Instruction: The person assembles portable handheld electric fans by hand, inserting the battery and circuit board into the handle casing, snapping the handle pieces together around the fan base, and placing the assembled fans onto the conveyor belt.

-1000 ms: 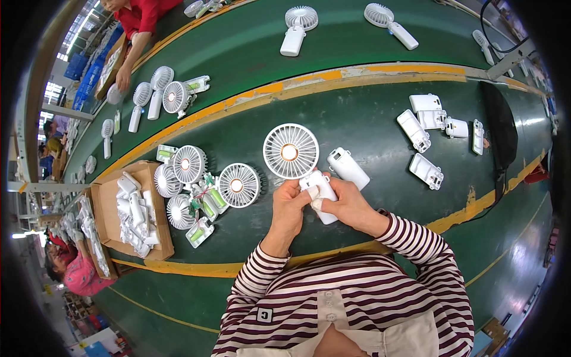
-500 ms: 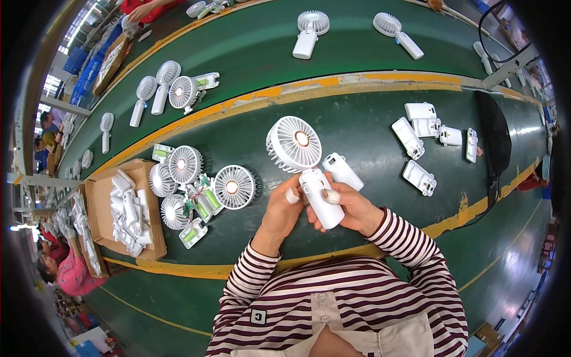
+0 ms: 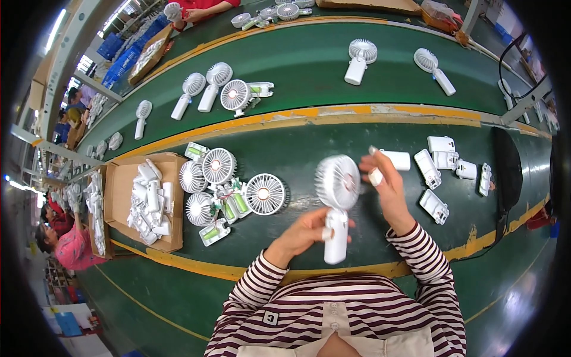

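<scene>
A white handheld fan (image 3: 337, 181) is upright before me, its round head turned partly sideways and slightly blurred. My left hand (image 3: 306, 234) is closed around the fan's handle, just under the head. To the right of the fan head, my right hand (image 3: 386, 187) is raised with its fingers apart and nothing in them. Wraps cover parts of fingers on both hands. A loose white handle shell (image 3: 397, 160) lies on the table just beyond my right hand.
Left on the green table are fan heads (image 3: 265, 194) with open handles, beside a cardboard box (image 3: 173, 235) of white shells. Several shell halves (image 3: 435, 206) and a black object (image 3: 506, 169) lie right. Finished-looking fans (image 3: 361, 61) rest on the belt (image 3: 285, 65) beyond; co-workers sit farther off.
My right hand has let go of the fan and moved up beside its head. The left hand now grips the handle alone, and the fan has turned. The whole view has shifted.
</scene>
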Tool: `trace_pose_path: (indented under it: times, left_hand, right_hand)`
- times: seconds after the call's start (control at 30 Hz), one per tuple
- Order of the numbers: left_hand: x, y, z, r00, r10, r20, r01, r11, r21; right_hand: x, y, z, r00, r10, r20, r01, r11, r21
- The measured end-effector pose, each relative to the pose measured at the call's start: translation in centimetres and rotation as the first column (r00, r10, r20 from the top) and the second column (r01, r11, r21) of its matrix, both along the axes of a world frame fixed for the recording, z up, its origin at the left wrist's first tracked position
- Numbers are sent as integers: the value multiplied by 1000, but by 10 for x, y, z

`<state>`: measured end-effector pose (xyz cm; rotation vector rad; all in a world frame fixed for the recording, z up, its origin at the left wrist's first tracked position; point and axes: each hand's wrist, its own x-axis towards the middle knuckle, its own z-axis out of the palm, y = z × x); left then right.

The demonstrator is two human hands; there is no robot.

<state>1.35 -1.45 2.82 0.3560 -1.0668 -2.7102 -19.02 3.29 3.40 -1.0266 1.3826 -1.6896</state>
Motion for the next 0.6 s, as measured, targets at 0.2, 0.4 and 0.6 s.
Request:
trace_pose_path:
  times: [0.2,0.4,0.6]
  left_hand:
    - [3,25,2,982,-184,47,182,982,50]
    - [2,27,-6,989,-139,53,138,990,24]
    - [-4,27,-7,997,-46,63,40,995,86]
  right_hand:
    - [14,-15,50,929,370,2,-331,829,450]
    - [25,-14,29,892,43,-451,-25,999,46]
    - [24,-21,23,898,-63,-436,39,997,-64]
